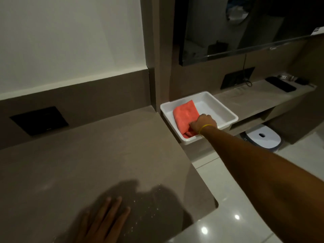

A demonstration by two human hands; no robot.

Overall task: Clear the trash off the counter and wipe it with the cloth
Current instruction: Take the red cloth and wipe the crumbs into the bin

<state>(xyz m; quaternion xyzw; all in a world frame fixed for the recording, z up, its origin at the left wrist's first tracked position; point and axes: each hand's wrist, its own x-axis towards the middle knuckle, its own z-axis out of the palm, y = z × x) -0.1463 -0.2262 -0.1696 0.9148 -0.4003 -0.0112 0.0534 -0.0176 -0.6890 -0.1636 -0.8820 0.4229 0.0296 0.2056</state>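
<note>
An orange-red cloth [185, 116] lies folded in a white plastic tray [226, 111] on the lower shelf to the right of the brown counter [84, 160]. My right hand [204, 123] reaches into the tray with its fingers closed on the near corner of the cloth. A yellow band circles that wrist. My left hand [105, 220] rests flat on the counter near its front edge, fingers spread, holding nothing. Small white specks dot the counter just right of that hand. I see no trash on the counter.
A black socket plate [39, 121] sits at the counter's back left. A wall-mounted TV [245, 27] hangs above the lower shelf, which carries a black tray [280, 84] and a cable. A white robot vacuum [261, 138] sits on the tiled floor below.
</note>
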